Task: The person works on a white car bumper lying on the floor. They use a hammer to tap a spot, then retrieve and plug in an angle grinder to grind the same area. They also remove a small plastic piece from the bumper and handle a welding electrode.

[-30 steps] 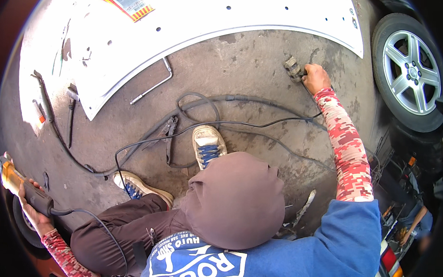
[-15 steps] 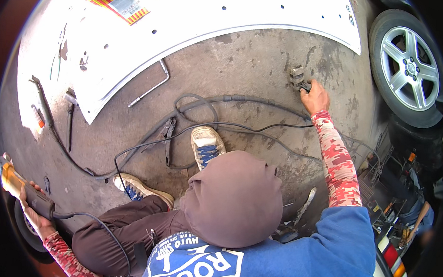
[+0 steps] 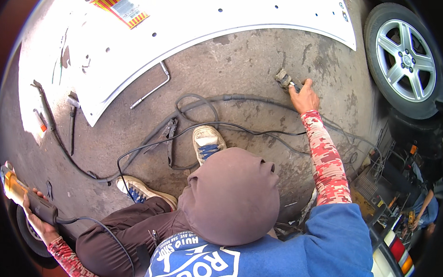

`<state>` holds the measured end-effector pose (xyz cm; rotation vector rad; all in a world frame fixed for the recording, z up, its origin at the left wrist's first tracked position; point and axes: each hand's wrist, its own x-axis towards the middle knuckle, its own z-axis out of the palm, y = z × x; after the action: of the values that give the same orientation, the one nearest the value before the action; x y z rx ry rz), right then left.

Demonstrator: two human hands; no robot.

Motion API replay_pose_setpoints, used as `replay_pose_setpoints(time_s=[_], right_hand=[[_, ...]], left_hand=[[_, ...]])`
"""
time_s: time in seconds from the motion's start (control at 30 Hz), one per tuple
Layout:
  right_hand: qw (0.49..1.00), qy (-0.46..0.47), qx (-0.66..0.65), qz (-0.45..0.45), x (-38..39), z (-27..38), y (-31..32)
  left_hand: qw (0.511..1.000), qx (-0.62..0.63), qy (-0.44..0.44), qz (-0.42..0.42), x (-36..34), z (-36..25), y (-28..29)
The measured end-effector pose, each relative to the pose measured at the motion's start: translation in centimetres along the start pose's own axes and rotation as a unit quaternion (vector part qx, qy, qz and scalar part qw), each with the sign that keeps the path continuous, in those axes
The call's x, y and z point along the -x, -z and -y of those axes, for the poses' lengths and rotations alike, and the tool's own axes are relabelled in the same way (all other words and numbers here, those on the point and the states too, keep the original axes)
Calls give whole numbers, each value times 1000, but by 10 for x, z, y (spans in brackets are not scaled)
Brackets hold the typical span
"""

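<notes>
Gripping yellow-and-dark-grey elongated power tool (image 3: 42,207) with wrapped fingers of bare left hand (image 3: 41,225), near left. Holding grimy grey blocky fitting (image 3: 284,78) in curled right hand (image 3: 306,97), far right, over brown-grey concrete floor (image 3: 234,65).

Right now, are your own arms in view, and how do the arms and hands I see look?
The camera wearer's own are out of view. Those visible are a co-worker's: ungloved left hand and ungloved right hand, forearms in snug fabric sleeves with blocky red, pink and white camouflage, and a blue cloth shirt sleeve over the right upper arm.
</notes>
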<state>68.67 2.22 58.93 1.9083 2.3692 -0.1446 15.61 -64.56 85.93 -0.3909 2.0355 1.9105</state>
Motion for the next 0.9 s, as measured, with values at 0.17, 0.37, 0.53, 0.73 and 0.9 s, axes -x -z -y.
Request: replay_pose_setpoints(time_s=[0.17, 0.37, 0.53, 0.73, 0.9], right_hand=[[995, 30, -81, 48, -11, -32, -9], [981, -27, -93, 167, -30, -31, 1], [993, 16, 21, 117, -29, -13, -1], [984, 149, 49, 83, -26, 7, -11], [984, 134, 110, 33, 2, 16, -20]], left_hand=[[1000, 1, -11, -10, 2, 0, 9], [1000, -4, -1, 3, 0, -2, 18], [999, -9, 5, 51, 6, -1, 16], [1000, 0, -3, -23, 9, -3, 9], [999, 28, 5, 21, 4, -10, 1]])
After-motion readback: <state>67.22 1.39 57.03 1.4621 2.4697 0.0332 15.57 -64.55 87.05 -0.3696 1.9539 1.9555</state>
